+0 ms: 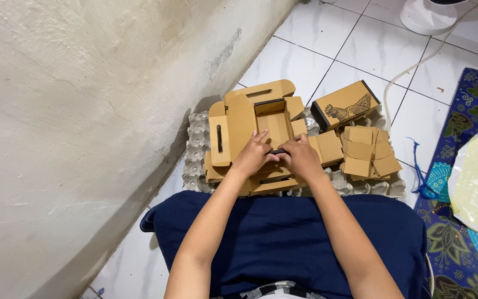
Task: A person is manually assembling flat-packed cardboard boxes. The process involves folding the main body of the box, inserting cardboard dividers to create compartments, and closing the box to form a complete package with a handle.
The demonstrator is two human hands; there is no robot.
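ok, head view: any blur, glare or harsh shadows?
Head view: even, soft light, no glare on the floor tiles; the half-folded box throws a faint shadow toward the wall; left hand and right hand are sharp; slight wide-angle stretch at edges.

A rough, cream plaster wall (84, 111), cracked and stained grey, is running diagonally along the left. White floor tiles (327, 50) with dark grout lines are spreading out ahead. A white fan base (430, 15) is standing at the far right, its cable (416, 66) trailing across the tiles. A blue patterned mat (471, 182) is lying at right.
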